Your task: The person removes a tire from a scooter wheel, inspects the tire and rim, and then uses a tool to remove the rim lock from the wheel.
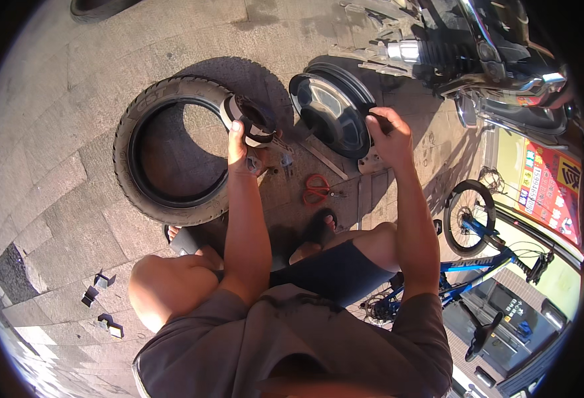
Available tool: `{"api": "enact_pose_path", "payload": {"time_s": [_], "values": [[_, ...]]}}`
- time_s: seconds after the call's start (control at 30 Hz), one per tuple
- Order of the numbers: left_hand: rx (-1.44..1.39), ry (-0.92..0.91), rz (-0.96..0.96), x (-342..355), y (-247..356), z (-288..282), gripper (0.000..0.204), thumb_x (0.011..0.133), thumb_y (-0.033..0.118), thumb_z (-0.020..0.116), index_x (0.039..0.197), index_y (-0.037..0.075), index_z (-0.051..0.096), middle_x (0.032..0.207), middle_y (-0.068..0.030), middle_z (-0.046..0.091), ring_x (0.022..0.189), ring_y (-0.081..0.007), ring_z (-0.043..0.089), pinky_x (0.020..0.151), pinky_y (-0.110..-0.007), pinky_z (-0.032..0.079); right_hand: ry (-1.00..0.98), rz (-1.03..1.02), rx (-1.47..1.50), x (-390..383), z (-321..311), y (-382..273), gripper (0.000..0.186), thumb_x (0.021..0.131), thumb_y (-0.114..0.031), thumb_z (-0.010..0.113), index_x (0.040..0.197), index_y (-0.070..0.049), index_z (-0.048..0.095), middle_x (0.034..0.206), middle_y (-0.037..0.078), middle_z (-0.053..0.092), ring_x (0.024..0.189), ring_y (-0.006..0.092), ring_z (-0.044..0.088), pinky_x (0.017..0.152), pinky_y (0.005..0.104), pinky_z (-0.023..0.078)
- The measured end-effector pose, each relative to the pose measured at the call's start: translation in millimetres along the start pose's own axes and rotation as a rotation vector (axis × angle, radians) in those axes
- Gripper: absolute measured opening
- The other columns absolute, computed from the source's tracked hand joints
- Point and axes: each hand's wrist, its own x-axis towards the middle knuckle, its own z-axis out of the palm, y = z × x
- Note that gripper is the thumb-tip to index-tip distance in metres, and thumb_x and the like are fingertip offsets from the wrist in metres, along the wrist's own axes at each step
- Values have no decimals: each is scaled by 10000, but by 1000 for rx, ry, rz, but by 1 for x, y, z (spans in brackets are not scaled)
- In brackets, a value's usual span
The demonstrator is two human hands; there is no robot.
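My left hand (237, 149) grips a wide grey roll (228, 114) that looks like tape, dark on its inner side, with the thumb on its near edge. It is held up beside the right part of a thick black tyre (125, 149) that lies flat on the ground. My right hand (391, 138) is closed on the near right edge of a black wheel rim (325, 103), which is tilted and has a shiny hub disc. The undersides of the fingers of both hands are hidden.
Red-handled scissors (314, 191) and a flat bar (325, 159) lie on the paving between my feet and the rim. A motorcycle (491, 73) stands at the far right, a blue bicycle (474, 262) at the near right. Small dark pieces (89, 296) are scattered at the left.
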Motion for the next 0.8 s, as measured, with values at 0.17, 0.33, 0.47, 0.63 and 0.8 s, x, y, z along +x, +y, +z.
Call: {"api": "enact_pose_path", "payload": {"time_s": [0.17,0.33,0.47,0.63,0.8], "values": [[129,266,129,-4,-6,1,832,731,582,756,1372,146,452,1223,-77,583,1087,-297,590,874,-542,529,0,0,11,-2,-8,3,198,844,-105,743,1014,-24,682,823,56,697,707,91,638,648,237,503],[142,328,244,-36,25,9,845,727,591,754,1352,108,455,1194,-102,596,1052,-294,612,894,-524,528,-165,151,152,-37,-23,8,193,882,-76,693,1060,-9,658,828,23,659,723,51,581,641,203,461],[108,368,350,-95,61,-17,933,705,603,764,1408,100,412,1310,-168,534,1138,-441,558,941,-618,458,-304,378,383,-96,-28,28,162,915,-81,659,1046,11,635,790,-12,615,695,34,529,615,196,427],[129,447,559,-153,88,-54,898,734,652,700,1433,163,418,1404,-174,478,1236,-517,479,1035,-655,376,-502,770,396,-182,-4,114,159,934,-115,642,1026,16,639,753,-25,605,679,29,515,599,202,420],[132,559,673,-160,74,-52,943,724,654,709,1428,101,415,1428,-209,445,1246,-529,461,1063,-649,360,-491,937,301,-248,4,162,175,917,-134,653,1022,6,657,789,14,652,710,66,572,643,240,471]]}}
